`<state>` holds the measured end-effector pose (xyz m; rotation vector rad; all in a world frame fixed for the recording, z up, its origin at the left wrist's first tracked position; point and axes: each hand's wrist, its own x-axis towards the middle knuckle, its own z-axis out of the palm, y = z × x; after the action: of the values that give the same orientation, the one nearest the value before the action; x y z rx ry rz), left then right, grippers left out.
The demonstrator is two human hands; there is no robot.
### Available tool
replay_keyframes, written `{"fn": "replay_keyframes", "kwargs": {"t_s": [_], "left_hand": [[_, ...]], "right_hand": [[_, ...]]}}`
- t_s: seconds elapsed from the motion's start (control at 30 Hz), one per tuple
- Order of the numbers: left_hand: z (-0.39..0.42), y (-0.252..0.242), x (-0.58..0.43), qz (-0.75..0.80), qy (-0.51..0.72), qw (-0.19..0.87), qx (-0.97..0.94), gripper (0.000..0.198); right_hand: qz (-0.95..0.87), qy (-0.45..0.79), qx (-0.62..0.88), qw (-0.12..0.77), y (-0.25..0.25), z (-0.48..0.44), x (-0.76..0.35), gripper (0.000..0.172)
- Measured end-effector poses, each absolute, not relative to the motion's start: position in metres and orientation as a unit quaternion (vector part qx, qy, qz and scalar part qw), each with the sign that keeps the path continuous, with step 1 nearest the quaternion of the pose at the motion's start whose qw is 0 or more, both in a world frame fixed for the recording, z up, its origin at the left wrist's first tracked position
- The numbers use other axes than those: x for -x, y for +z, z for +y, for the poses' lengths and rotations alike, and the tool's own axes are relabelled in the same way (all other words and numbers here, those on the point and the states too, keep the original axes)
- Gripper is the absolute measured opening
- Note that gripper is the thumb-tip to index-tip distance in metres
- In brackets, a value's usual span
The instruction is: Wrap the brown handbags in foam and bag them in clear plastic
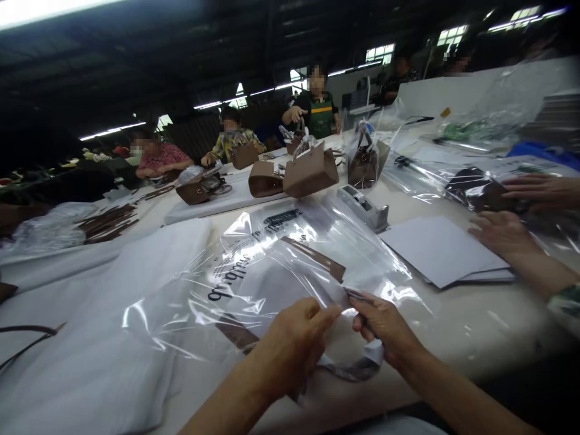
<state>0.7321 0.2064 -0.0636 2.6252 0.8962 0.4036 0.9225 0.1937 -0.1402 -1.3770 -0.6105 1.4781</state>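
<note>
A brown handbag point(317, 258) lies on the table in front of me, its broad face under a white sheet point(281, 287). Clear plastic bag film with black lettering point(247, 266) is spread around and beyond it. My left hand point(299, 341) is closed at the handbag's near edge; its curled fingers hide what they pinch. Just to the right, my right hand point(385, 326) grips the handbag's wrapped handle point(353, 370) between thumb and fingers. That handle curves toward me in a grey, shiny wrapping with a white piece at one end.
A tape dispenser point(365, 208) and white sheets point(446, 251) stand beyond my right hand. Several brown handbags point(310, 172) sit farther back. White cloth-like material point(113, 326) covers the left. At right, a co-worker's hands point(502, 235) handle a plastic-covered dark item point(475, 188). Other people sit or stand behind.
</note>
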Motion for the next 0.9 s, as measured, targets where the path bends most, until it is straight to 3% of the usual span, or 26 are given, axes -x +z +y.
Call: {"fn": "replay_keyframes", "kwargs": {"t_s": [0.17, 0.27, 0.3, 0.4, 0.43, 0.63, 0.77, 0.9], "left_hand": [[0.216, -0.053, -0.724, 0.452, 0.209, 0.058, -0.865, 0.06], [0.244, -0.05, -0.748, 0.508, 0.135, -0.038, -0.85, 0.08], [0.256, -0.049, -0.758, 0.53, 0.101, -0.057, -0.84, 0.075], [0.284, -0.048, -0.784, 0.568, 0.036, -0.071, -0.82, 0.028], [0.288, -0.047, -0.791, 0.567, 0.03, -0.068, -0.82, 0.023], [0.261, -0.046, -0.824, 0.458, 0.051, -0.063, -0.885, 0.018], [0.278, -0.047, -0.805, 0.529, 0.04, -0.165, -0.831, 0.056], [0.305, -0.036, -0.773, 0.557, 0.014, -0.2, -0.806, 0.042]], "right_hand": [[-0.273, 0.614, 0.57, 0.473, -0.143, 0.19, -0.916, 0.055], [-0.289, 0.621, 0.558, 0.468, -0.139, 0.189, -0.915, 0.058], [-0.293, 0.623, 0.558, 0.464, -0.138, 0.188, -0.914, 0.058], [-0.302, 0.619, 0.565, 0.454, -0.133, 0.186, -0.912, 0.058], [-0.305, 0.617, 0.566, 0.453, -0.131, 0.185, -0.911, 0.057], [-0.311, 0.622, 0.561, 0.449, -0.127, 0.189, -0.897, 0.042], [-0.312, 0.64, 0.544, 0.444, -0.132, 0.194, -0.894, 0.051], [-0.306, 0.647, 0.546, 0.435, -0.138, 0.195, -0.899, 0.059]]}}
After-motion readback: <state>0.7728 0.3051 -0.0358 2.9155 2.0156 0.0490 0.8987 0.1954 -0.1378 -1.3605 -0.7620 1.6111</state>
